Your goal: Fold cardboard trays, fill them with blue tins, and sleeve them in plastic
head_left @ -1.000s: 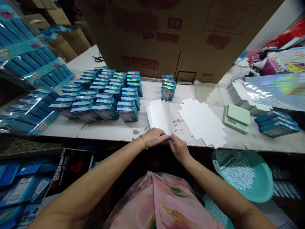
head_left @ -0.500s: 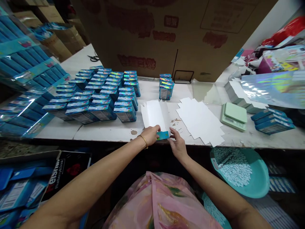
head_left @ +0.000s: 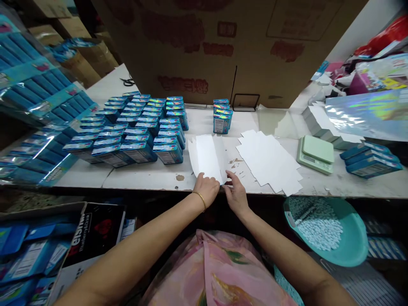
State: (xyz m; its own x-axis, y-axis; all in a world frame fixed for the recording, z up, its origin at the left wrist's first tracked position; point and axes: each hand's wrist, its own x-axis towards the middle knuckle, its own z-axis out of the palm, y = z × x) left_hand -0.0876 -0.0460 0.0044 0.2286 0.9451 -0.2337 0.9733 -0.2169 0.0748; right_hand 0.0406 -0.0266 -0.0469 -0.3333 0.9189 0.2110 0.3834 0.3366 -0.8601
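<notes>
Just in front of me lies an unfolded paper box (head_left: 208,155), its white inside facing up and its side panels raised a little. My left hand (head_left: 207,190), with a gold bracelet at the wrist, is closed over the near end of this box, fingers curled and knuckles up. At the near right corner, my right hand (head_left: 235,193) holds the side panel between thumb and fingers. My left fingertips are partly hidden. To the right is a stack of flat white box blanks (head_left: 269,161).
Rows of filled blue boxes (head_left: 137,148) stand left, with a smaller group (head_left: 222,121) behind my hands. A green scale (head_left: 315,155) sits at right, above a teal basin (head_left: 355,242) of small pale pieces. A large carton (head_left: 223,55) rises behind the table.
My left hand has shifted slightly right and down, turning knuckles up. The blue flap that showed between my hands is now out of sight. My right hand stays at the box's right edge.
</notes>
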